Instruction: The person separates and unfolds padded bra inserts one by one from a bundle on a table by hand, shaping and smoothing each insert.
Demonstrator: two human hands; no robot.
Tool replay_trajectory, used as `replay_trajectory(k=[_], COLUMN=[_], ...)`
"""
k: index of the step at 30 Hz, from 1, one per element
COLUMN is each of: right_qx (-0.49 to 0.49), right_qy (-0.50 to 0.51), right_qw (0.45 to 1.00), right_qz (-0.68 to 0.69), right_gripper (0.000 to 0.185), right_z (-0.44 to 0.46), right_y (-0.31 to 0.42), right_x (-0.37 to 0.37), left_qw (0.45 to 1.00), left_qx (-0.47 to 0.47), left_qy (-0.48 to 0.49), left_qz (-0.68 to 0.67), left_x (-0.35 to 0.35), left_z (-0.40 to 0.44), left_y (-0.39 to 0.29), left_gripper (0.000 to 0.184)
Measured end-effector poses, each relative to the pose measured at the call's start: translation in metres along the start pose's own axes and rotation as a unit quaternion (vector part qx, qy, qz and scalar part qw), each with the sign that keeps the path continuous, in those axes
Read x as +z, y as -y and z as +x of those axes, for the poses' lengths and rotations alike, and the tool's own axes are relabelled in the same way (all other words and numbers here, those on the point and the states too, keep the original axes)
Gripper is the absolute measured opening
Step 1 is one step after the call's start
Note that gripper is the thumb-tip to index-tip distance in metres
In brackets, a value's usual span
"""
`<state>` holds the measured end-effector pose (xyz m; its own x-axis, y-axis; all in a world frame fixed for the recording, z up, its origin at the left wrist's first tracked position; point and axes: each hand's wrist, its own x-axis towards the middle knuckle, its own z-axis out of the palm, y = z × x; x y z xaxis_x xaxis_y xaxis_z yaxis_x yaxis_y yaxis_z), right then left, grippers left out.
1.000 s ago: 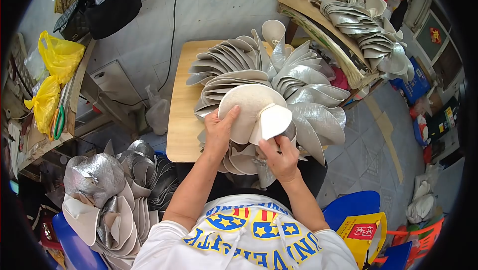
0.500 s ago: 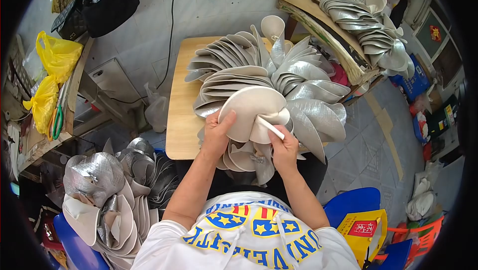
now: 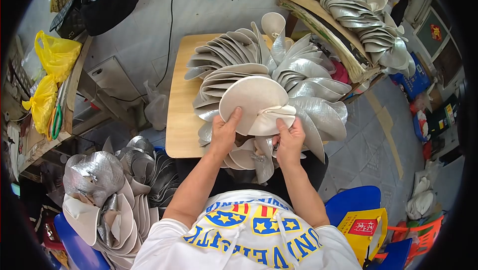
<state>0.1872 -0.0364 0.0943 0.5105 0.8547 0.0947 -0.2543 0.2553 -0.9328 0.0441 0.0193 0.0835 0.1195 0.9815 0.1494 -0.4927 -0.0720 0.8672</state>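
Observation:
Between my two hands is a rounded beige sheet piece with a gathered, folded section on its right side. My left hand pinches the left lower edge, thumb lying on top. At the folded section, my right hand grips the lower right edge with thumb and fingers. Just beyond, stacks of similar pieces, beige on one face and shiny silver on the other, fan out over a light wooden table. To the right, more silver-faced pieces overlap. What the piece is for cannot be told.
On the lower left, more silver and beige pieces are heaped over a blue chair. Another stack lies on a raised board at upper right. A yellow bag stands at lower right; green-handled scissors lie on a left shelf.
The piece has turned in my hands and its folded flap, which stuck out as a narrow rolled edge, now lies flatter to the right. My right hand has shifted slightly right.

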Motion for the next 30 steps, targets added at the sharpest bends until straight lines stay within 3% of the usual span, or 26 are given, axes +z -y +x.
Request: replay_trajectory(k=[4, 13, 16, 19, 22, 25, 28, 30], right_qx=[-0.06, -0.209, -0.354, -0.48, -0.36, -0.306, -0.34, -0.325], right_qy=[-0.018, -0.023, 0.02, 0.058, 0.035, 0.024, -0.006, 0.026], right_qw=[0.996, 0.97, 0.902, 0.779, 0.858, 0.868, 0.866, 0.85], right_qz=[-0.069, -0.119, -0.245, -0.399, -0.366, -0.389, -0.365, -0.413], right_gripper=[0.025, 0.027, 0.027, 0.032, 0.033, 0.03, 0.027, 0.025], right_z=[-0.002, -0.015, -0.015, -0.01, -0.014, -0.02, -0.019, -0.017], right_y=[-0.004, -0.012, -0.022, -0.013, -0.015, -0.002, -0.003, -0.001], right_x=[0.002, -0.001, -0.015, -0.025, -0.022, -0.012, 0.002, -0.002], left_qw=[0.999, 0.998, 0.997, 0.997, 0.997, 0.997, 0.996, 0.995], left_qx=[-0.011, -0.017, -0.021, -0.02, -0.017, -0.018, -0.028, -0.05], left_qy=[0.005, -0.017, -0.032, -0.035, -0.039, -0.044, -0.028, -0.009], left_qz=[-0.034, -0.062, -0.067, -0.071, -0.07, -0.064, -0.075, -0.082], left_x=[0.0, 0.007, 0.007, 0.008, 0.008, 0.007, 0.006, 0.001], left_z=[-0.003, -0.007, -0.006, -0.005, -0.005, -0.005, -0.006, -0.006], left_y=[0.001, -0.003, -0.004, -0.002, -0.001, 0.0, 0.0, 0.001], left_gripper=[0.029, 0.031, 0.031, 0.031, 0.031, 0.032, 0.031, 0.032])
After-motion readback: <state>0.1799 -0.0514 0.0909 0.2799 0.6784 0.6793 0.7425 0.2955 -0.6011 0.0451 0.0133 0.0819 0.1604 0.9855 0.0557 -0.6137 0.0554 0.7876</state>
